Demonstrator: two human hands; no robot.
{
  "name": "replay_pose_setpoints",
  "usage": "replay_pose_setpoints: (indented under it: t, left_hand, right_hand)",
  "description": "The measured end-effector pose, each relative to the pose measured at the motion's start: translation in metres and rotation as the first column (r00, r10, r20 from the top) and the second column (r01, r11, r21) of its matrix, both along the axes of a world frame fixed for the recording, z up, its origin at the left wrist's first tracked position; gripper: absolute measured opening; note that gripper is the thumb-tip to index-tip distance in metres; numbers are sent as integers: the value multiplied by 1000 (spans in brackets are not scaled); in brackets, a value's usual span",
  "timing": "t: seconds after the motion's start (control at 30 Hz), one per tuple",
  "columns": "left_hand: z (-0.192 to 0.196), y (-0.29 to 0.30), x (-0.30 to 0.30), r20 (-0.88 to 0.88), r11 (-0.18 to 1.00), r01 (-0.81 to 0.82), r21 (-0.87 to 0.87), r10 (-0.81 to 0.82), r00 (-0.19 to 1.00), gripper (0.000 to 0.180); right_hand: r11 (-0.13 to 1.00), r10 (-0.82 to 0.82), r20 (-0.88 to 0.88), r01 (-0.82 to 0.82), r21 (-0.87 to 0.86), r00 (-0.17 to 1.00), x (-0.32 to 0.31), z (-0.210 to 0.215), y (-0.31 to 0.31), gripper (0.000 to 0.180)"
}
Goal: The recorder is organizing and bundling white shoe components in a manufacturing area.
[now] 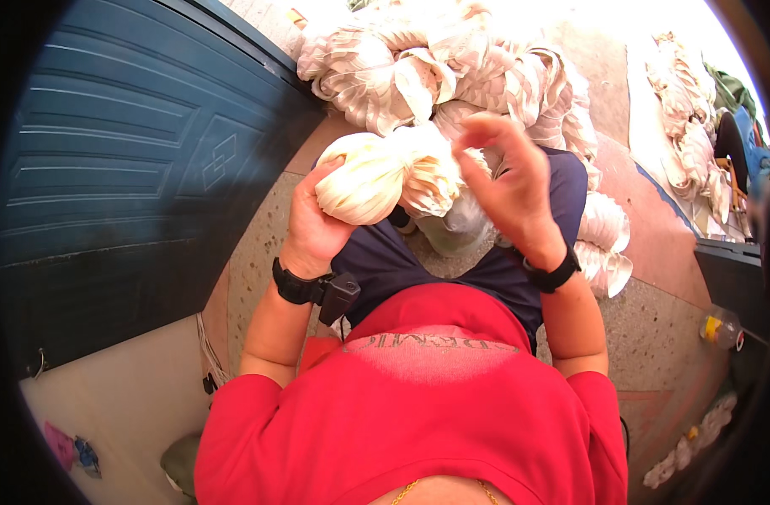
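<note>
My left hand (313, 223) is closed around the rounded left end of a cream bundle of thin, pleated strips (364, 183). The bundle is cinched near its middle, and its right end flares out in loose, ruffled edges. Just to the right of that flared end, my right hand (511, 181) is raised with its fingers bent. Motion blurs those fingers, so I cannot tell whether they pinch anything. Below the bundle, between my knees, sits a pale, partly hidden bag-like thing (456, 227).
A big heap of off-white pleated bundles (452, 67) lies ahead of my knees, with more bundles (604, 240) beside my right leg. A dark blue panelled door (124, 160) stands at left. At right are another pale pile (688, 126) and a plastic bottle (722, 328).
</note>
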State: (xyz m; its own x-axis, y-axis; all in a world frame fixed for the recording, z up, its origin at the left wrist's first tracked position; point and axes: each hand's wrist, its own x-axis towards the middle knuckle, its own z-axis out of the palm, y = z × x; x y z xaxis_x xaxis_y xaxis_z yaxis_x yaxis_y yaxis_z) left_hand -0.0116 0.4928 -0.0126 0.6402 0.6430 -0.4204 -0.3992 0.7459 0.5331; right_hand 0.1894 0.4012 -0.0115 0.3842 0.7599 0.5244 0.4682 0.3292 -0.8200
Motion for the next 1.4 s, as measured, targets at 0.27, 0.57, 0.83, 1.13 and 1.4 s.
replay_pose_setpoints:
  t: [0.27, 0.57, 0.83, 1.13, 1.4]
  left_hand:
    - [9, -10, 10, -131, 963, -26, 267, 63, 989, 47]
    - [4, -11, 9, -189, 920, 42, 390, 35, 981, 55]
    - [-7, -6, 3, -18, 996, 20, 91, -19, 1000, 45]
    - [-9, -4, 5, 118, 996, 82, -28, -78, 990, 35]
    - [-7, -10, 15, -83, 999, -38, -6, 37, 996, 38]
  right_hand:
    - [989, 119, 262, -92, -114, 958, -20, -1, 8, 32]
    - [911, 237, 50, -204, -358, 970, -20, -4, 10, 35]
    - [743, 289, -810, -653, -146, 510, -2, -17, 10, 33]
    - [758, 268, -914, -652, 5, 304, 2, -24, 11, 29]
    - [957, 139, -240, -193, -218, 961, -9, -13, 4, 23]
